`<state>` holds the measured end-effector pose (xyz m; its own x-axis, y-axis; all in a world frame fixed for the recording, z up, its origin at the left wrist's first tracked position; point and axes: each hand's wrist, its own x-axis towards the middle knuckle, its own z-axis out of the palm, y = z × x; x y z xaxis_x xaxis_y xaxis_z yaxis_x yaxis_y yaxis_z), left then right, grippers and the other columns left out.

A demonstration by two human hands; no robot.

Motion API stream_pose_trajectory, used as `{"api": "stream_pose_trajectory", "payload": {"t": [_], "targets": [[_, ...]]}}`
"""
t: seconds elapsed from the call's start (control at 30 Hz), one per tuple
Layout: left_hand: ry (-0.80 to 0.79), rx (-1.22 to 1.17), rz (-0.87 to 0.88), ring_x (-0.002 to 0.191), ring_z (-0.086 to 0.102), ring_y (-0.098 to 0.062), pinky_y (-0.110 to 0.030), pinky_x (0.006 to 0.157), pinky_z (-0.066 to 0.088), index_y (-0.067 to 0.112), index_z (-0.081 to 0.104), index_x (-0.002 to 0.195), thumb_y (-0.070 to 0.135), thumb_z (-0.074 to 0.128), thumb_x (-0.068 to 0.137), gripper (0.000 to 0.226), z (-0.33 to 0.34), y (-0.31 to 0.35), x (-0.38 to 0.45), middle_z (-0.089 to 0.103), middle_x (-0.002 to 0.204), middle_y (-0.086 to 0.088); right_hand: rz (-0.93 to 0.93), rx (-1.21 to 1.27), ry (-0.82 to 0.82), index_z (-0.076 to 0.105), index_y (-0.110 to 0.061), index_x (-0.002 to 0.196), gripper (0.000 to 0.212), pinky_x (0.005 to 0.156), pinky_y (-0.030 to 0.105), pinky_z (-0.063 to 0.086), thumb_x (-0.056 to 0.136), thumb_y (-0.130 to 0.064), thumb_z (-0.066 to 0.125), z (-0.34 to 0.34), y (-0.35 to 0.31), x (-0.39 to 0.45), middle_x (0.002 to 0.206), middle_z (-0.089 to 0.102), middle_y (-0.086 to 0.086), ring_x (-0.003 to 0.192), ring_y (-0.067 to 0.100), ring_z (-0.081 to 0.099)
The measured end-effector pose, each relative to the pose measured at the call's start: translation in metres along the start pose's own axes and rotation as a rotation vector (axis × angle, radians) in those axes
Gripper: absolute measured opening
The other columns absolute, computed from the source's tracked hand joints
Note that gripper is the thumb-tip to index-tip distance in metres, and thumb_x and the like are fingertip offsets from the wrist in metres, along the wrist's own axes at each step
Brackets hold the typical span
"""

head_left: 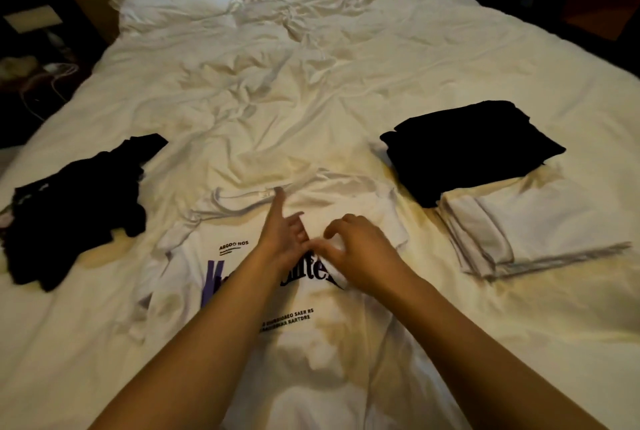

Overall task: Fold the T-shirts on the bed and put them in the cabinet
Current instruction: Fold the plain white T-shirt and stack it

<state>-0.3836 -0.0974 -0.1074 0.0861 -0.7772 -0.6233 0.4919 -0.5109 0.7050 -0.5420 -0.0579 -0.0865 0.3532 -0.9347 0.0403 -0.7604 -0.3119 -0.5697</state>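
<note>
A white T-shirt [311, 336] with purple and black lettering lies spread face up on the bed [311, 90], its collar pointing away from me. My left hand [282, 234] rests on its chest, index finger stretched toward the collar. My right hand [360, 249] pinches a fold of the shirt's fabric beside the left hand. At the right lie a folded black T-shirt [474, 149] and a folded white T-shirt [533, 225], touching each other. A crumpled black T-shirt [76, 208] sits at the left. No cabinet is in view.
White rumpled bedding covers the bed, with pillows [180, 0] at the far end. A dark bedside area with cables [45, 76] lies beyond the bed's left edge. The room around the bed is dark.
</note>
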Motion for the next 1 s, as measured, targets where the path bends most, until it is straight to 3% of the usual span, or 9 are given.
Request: {"api": "stream_pose_trajectory", "payload": {"t": [0.1,0.2,0.3,0.4,0.47,0.57,0.7,0.8,1.0], "targets": [[0.13,0.382,0.118,0.08,0.074,-0.028,-0.039,0.073,0.061,0.004,0.063,0.116,0.03,0.07,0.092,0.036,-0.012,-0.016,0.006,0.074,0.092,-0.015,0.062,0.072,0.153,0.066,-0.019,0.114,0.038,0.097,0.037,0.04,0.098,-0.049,0.049,0.006,0.021,0.012,0.118,0.062,-0.001,0.117,0.019,0.049],[0.266,0.556,0.299,0.084,0.071,-0.029,-0.042,0.077,0.061,0.02,0.063,0.113,0.013,0.072,0.084,0.031,-0.013,-0.016,0.017,0.07,0.102,-0.015,0.033,-0.055,0.079,0.061,-0.018,0.126,0.035,0.101,0.032,0.034,0.101,-0.038,0.048,0.012,0.037,0.02,0.131,0.059,0.0,0.127,0.019,0.045],[0.274,0.655,0.503,0.088,0.067,-0.026,-0.034,0.073,0.053,0.024,0.057,0.113,0.016,0.065,0.091,0.025,-0.01,-0.005,0.027,0.067,0.103,-0.01,-0.036,-0.241,0.08,0.058,-0.018,0.127,0.033,0.105,0.034,0.03,0.099,-0.034,0.049,0.017,0.043,0.029,0.132,0.057,-0.001,0.131,0.021,0.044],[0.43,1.034,0.674,0.128,0.049,-0.029,-0.037,0.103,0.041,0.016,0.048,0.137,0.021,0.052,0.1,0.038,-0.007,-0.016,0.03,0.054,0.135,-0.009,-0.041,-0.389,0.018,0.045,-0.019,0.142,0.05,0.119,0.042,0.005,0.099,-0.045,0.044,0.026,0.048,0.038,0.153,0.04,0.0,0.148,0.02,0.022],[0.376,1.345,0.759,0.146,0.026,-0.027,-0.038,0.119,0.023,0.014,0.04,0.148,0.027,0.039,0.105,0.044,-0.002,-0.039,0.026,0.033,0.157,-0.01,0.003,-0.417,-0.105,0.022,-0.018,0.156,0.071,0.121,0.044,-0.007,0.098,-0.058,0.029,0.04,0.053,0.038,0.165,0.014,0.002,0.153,0.018,0.003],[0.21,1.67,0.691,0.153,0.004,-0.026,-0.039,0.124,0.003,0.019,0.026,0.156,0.039,0.017,0.107,0.053,-0.01,-0.069,0.022,0.009,0.166,-0.011,0.049,-0.435,-0.168,0.003,-0.021,0.159,0.093,0.12,0.042,-0.015,0.08,-0.068,-0.01,0.061,0.063,0.034,0.166,-0.006,0.0,0.152,0.013,-0.012],[0.222,1.773,0.613,0.153,-0.008,-0.023,-0.041,0.124,-0.007,0.022,0.005,0.159,0.05,-0.003,0.099,0.067,-0.022,-0.076,0.028,-0.006,0.166,-0.009,0.06,-0.482,-0.17,-0.002,-0.02,0.159,0.099,0.117,0.042,-0.019,0.073,-0.066,-0.019,0.071,0.067,0.034,0.165,-0.012,0.001,0.151,0.014,-0.018],[0.18,1.803,0.556,0.153,-0.011,-0.023,-0.042,0.123,-0.009,0.022,0.001,0.159,0.045,0.013,0.107,0.058,-0.019,-0.071,0.024,-0.009,0.166,-0.009,0.085,-0.482,-0.213,-0.003,-0.019,0.159,0.094,0.119,0.045,-0.016,0.078,-0.066,-0.014,0.068,0.063,0.037,0.165,-0.013,0.002,0.15,0.015,-0.019],[0.293,1.782,0.658,0.153,0.008,-0.027,-0.043,0.123,0.002,0.02,0.018,0.158,0.043,0.022,0.107,0.056,-0.056,-0.053,-0.009,0.014,0.165,-0.013,-0.018,-0.476,-0.123,0.016,-0.02,0.158,0.063,0.12,0.051,-0.011,0.102,-0.047,0.029,0.06,0.027,0.038,0.166,0.009,0.005,0.153,0.023,-0.006]]}}
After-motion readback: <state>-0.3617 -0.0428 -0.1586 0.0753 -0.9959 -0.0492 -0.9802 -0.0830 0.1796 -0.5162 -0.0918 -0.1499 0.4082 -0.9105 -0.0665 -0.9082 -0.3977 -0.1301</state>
